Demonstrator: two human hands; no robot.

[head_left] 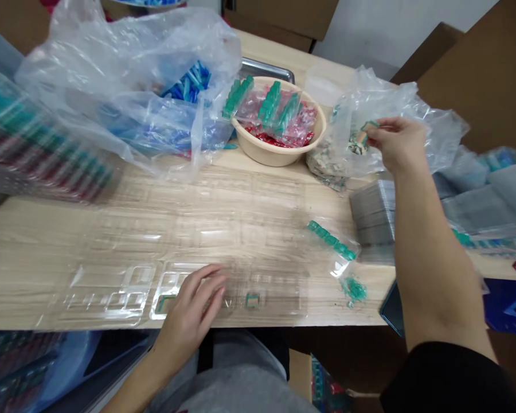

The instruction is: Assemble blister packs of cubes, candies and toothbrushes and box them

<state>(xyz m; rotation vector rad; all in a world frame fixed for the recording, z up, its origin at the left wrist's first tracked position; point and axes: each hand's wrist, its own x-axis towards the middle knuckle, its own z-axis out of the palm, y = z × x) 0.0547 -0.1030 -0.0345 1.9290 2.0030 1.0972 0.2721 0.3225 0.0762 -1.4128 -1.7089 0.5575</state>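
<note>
- Fingers of the right hand (395,143), upper right of centre, are closed in a pinch on a small green piece (363,136) at the mouth of a clear bag (430,123).
- Left hand (193,301), lower centre, lies flat and unclenched on a clear tray (133,287), grasping nothing.
- Judgement: a light, square pinch should stop the piece twisting, and a firm flat palm should stop the flimsy tray sliding.
- Wooden table (47,252) carries a tan bowl (279,155) of bagged parts at upper centre. Cardboard boxes (490,74) stand at upper right.
</note>
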